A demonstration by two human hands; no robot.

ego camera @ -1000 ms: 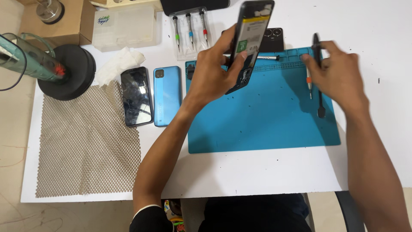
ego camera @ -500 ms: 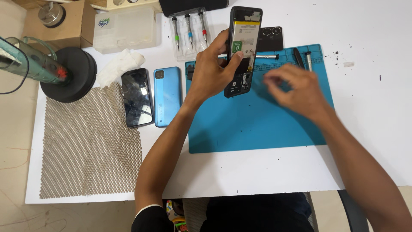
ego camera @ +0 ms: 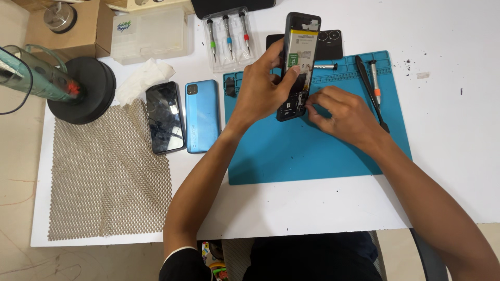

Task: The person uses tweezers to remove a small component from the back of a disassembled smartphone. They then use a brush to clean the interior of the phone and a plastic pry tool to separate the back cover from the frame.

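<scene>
**Opened phone held upright over the blue mat**

The opened phone [ego camera: 298, 62] showed a black frame and a yellow-labelled battery, back cover off. Its long axis ran nearly straight away from the person, top tilted slightly right. The left hand [ego camera: 263, 86] clasped it mid-body above the blue mat [ego camera: 312, 151]; the right hand [ego camera: 341, 110] pinched at its lower edge. Bare mat lay open below; tweezers [ego camera: 371, 91] sat rightward.

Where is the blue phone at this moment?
In the head view, the blue phone lies face down on the white table, between the black phone and the blue mat, beside the left hand.
</scene>
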